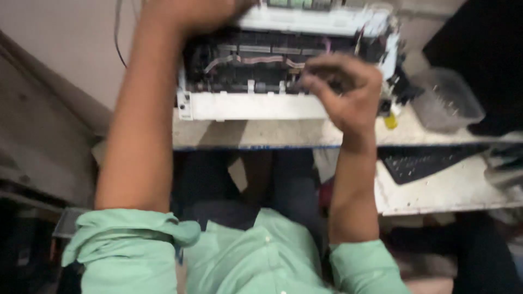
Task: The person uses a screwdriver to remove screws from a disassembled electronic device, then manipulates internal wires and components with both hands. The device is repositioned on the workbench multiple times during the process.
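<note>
Green rolled sleeves (131, 239) are framing the view nearest. On the table (261, 133), the right hand (343, 90) is curling its grip together inside the opened printer (272, 65). Farther off, the left hand (190, 11) is pressing the printer's top; its grip cannot be told.

opened printer (256, 81): white casing, dark interior exposed, pale ribbon cables and rollers visible, lying flat at workbench edge.

Clear plastic tub (447, 100) — black keyboard (419, 161) below
</note>
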